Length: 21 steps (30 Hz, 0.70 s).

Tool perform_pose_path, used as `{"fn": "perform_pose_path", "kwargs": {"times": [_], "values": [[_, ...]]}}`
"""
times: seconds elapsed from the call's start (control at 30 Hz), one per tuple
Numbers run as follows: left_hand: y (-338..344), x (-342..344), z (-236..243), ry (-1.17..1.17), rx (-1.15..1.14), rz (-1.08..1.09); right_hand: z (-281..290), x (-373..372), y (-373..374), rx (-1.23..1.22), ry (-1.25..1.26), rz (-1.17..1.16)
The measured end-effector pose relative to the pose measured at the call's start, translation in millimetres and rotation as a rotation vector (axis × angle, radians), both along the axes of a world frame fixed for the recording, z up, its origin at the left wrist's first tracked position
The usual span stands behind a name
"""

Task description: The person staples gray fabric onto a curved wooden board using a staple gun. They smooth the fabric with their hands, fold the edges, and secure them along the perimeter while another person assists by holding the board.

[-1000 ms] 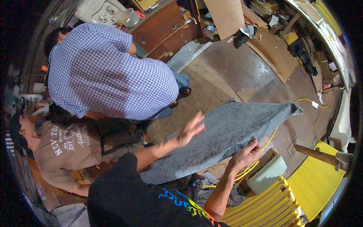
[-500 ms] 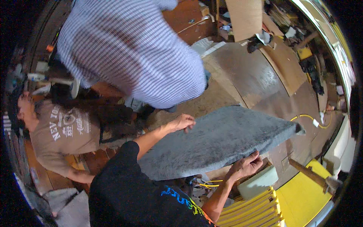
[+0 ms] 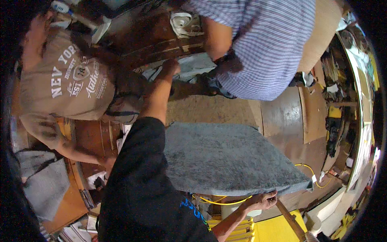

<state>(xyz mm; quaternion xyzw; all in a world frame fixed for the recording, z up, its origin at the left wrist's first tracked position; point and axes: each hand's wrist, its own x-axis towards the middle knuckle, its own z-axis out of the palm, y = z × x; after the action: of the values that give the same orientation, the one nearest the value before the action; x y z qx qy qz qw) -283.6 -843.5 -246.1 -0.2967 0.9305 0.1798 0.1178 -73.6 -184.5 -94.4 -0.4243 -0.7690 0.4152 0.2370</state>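
Fingers [image 3: 271, 196] of right hand [image 3: 260, 200] clamp near edge of grey felt-covered flat panel [image 3: 225, 159] | left hand [image 3: 169, 67] reaching away, grip unclear | panel looks stiff, bulky; best held at opposite edges.

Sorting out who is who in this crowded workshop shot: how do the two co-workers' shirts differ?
The checked shirt is pale blue-white with fine crossing stripes; the brown t-shirt is one plain colour with white print on it. The checked shirt is at the upper right beyond the grey board; the brown t-shirt is at the upper left, beside the left hand's outstretched arm. Both are short-sleeved.
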Motion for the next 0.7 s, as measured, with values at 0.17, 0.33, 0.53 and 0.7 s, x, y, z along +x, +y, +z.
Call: {"fn": "perform_pose_path", "kwargs": {"times": [0.17, 0.33, 0.53, 0.7], "values": [[2, -58, -12, -0.105, -0.086, -0.024, -11, 3, 20, 0.007, -0.054, -0.016], [5, -73, -17, -0.206, -0.139, -0.063, 10, -4, 11, 0.052, -0.105, -0.021], [-13, -75, -26, -0.301, -0.174, -0.149, -1, 18, 25, -0.113, 0.041, 0.038], [-30, -87, -22, -0.394, -0.151, -0.292, 24, 28, -16, -0.080, 0.068, 0.030]]}}
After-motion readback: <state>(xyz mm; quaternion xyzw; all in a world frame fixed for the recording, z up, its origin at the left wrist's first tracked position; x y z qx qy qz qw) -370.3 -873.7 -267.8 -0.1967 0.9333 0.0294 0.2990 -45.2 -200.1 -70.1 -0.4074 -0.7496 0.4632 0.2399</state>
